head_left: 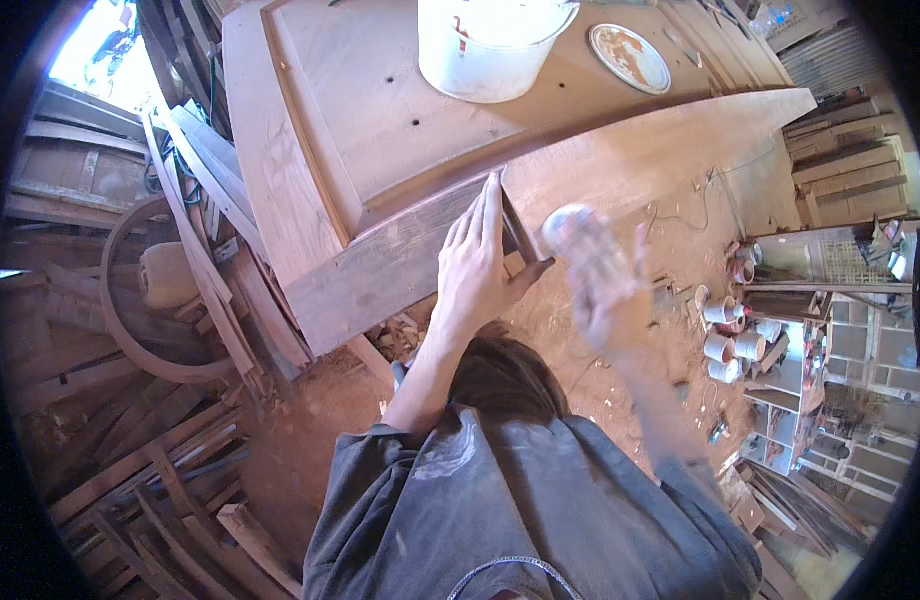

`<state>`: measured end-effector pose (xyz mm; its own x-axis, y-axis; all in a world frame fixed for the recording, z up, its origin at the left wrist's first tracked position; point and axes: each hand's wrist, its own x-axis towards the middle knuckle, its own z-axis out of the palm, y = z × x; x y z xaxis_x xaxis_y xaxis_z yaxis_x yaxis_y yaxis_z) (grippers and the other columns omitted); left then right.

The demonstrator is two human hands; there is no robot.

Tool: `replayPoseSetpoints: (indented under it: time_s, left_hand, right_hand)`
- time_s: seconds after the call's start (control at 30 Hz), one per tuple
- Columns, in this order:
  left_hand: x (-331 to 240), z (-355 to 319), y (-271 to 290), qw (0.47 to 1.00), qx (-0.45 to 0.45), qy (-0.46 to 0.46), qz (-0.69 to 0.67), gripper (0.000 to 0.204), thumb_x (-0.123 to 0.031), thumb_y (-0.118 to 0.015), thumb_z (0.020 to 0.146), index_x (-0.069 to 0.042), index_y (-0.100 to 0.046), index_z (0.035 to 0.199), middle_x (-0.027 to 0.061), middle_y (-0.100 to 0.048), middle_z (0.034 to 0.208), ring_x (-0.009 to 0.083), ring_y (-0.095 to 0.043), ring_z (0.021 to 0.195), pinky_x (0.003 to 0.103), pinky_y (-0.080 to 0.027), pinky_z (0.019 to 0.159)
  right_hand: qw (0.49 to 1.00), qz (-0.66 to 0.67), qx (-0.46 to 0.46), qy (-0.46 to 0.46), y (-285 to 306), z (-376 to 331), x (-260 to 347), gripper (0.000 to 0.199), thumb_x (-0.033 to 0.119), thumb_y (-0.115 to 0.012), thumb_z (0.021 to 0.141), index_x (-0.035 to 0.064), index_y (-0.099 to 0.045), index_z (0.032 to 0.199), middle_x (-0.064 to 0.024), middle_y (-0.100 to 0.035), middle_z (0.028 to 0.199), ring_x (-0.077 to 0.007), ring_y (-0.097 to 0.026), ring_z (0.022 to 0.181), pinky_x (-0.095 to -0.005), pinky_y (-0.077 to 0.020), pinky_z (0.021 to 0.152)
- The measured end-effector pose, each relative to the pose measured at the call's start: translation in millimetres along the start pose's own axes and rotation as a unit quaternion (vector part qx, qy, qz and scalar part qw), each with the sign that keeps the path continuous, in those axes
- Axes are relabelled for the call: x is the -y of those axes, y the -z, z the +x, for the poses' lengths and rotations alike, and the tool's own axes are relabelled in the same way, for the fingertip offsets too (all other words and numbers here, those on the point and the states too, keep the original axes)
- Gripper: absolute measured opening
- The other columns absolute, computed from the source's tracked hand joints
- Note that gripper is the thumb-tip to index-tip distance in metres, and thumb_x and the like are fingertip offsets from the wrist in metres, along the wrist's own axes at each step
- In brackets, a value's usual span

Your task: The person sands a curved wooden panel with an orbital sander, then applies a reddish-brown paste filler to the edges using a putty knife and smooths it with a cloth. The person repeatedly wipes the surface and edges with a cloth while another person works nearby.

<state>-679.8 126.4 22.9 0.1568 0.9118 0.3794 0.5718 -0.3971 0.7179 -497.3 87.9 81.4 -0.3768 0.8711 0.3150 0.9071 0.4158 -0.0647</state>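
Note:
My left hand (pixel 470 255) lies along the edge of a wooden panel (pixel 380 275), its fingers stretched out together and its thumb apart. Beside those fingers runs a narrow dark strip or gap in the wood (pixel 521 232); I cannot tell which. To its right, my right hand (pixel 610 290) is smeared by motion. It is closed round a pale object with a rounded end (pixel 572 228), too blurred to name. A white bucket (pixel 485 55) with reddish-brown smears stands on the panel, and a round smeared lid (pixel 631 58) lies to its right.
Long wooden strips (pixel 205 190) lean at the left beside a large curved wooden ring (pixel 120 300). Stacked planks (pixel 180 520) fill the lower left. Several small pots (pixel 725 345) stand on the dusty floor at right, near shelving (pixel 780 425). Wood scraps (pixel 395 335) lie below the panel.

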Motion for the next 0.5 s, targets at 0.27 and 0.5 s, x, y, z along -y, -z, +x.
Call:
replayPoseSetpoints:
  time_s: [0.27, 0.5]
  left_hand:
    - [0.7, 1.4, -0.5, 1.000, 0.014, -0.017, 0.009, 0.105, -0.030, -0.080, 0.067, 0.010, -0.024, 0.145, 0.0269, -0.041, 0.145, 0.0370, -0.046, 0.130, 0.041, -0.037, 0.107]
    - [7.9, -0.1, 1.0, 1.000, 0.016, -0.017, 0.005, 0.109, -0.022, -0.081, 0.059, 0.009, -0.023, 0.147, 0.0276, -0.037, 0.147, 0.0363, -0.044, 0.133, 0.040, -0.036, 0.109]
  right_hand:
    - [0.998, 0.029, 0.034, 0.044, 8.6, 0.5, 10.8, 0.040, 0.020, -0.055, 0.094, 0.0163, -0.058, 0.133, -0.0035, -0.056, 0.138, -0.0240, -0.045, 0.135, -0.0567, -0.0203, 0.116]
    - [0.990, 0.032, 0.081, 0.110, 16.7, 11.5, 11.4, 0.044, 0.023, -0.062, 0.087, 0.0159, -0.060, 0.130, -0.0024, -0.054, 0.140, -0.0255, -0.045, 0.135, -0.0568, -0.0288, 0.113]
